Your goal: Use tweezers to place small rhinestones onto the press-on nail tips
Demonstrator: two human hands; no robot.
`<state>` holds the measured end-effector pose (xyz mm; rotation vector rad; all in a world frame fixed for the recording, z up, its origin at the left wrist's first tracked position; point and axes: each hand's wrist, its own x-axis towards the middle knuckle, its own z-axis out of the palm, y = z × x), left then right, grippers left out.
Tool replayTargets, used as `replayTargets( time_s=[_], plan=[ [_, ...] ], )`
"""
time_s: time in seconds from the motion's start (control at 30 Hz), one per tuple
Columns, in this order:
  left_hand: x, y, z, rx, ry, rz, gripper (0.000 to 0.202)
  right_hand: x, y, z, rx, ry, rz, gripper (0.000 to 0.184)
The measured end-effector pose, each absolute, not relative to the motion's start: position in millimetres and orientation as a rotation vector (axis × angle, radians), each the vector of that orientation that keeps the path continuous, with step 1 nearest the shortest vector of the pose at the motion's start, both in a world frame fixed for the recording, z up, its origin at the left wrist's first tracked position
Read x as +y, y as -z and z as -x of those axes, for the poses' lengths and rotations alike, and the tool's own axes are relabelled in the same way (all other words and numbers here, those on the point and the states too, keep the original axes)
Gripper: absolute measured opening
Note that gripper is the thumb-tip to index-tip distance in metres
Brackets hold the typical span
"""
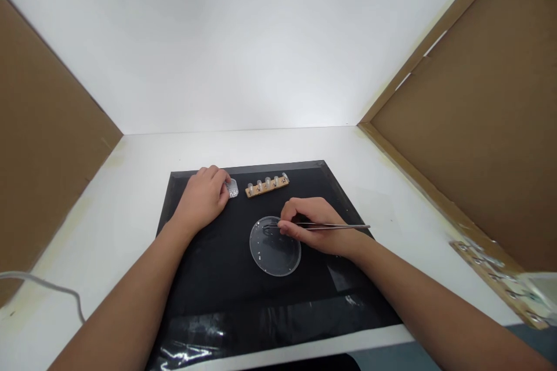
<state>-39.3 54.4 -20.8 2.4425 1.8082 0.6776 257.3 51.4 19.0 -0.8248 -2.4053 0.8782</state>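
My right hand is closed in a pinch on thin metal tweezers. Their tips reach left over a clear round dish lying on a black mat. My left hand rests on the mat at the upper left, fingers curled round a small clear glittering container. Just right of that container lies a small wooden strip carrying several small clear pieces in a row.
The mat lies on a white table inside a white-backed booth with brown cardboard walls left and right. A white cable runs at the left front edge. A wooden strip with hardware lies at the right.
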Motion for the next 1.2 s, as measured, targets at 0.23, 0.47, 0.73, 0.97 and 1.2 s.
replayTargets(
  time_s=[0.23, 0.47, 0.73, 0.97, 1.2],
  plan=[
    [54.8, 20.4, 39.0, 1.818, -0.662, -2.438, 0.017, 51.6, -17.3, -254.4, -2.385, -0.905, 0.866, 0.031],
    [55.4, 21.7, 38.9, 1.833, -0.658, -2.417, 0.018, 51.4, -16.3, -252.4, -2.315, -0.990, 0.858, 0.032],
    [55.0, 21.6, 37.8, 1.844, -0.666, -2.382, 0.018, 50.2, -16.7, -251.0, -2.268, -1.041, 0.880, 0.032],
    [55.0, 22.1, 36.2, 1.861, -0.668, -2.366, 0.018, 51.1, -17.9, -249.7, -2.177, -1.158, 0.907, 0.034],
    [54.4, 19.1, 35.9, 1.869, -0.652, -2.373, 0.016, 55.3, -16.5, -248.2, -1.921, -1.143, 0.927, 0.040]
  ],
)
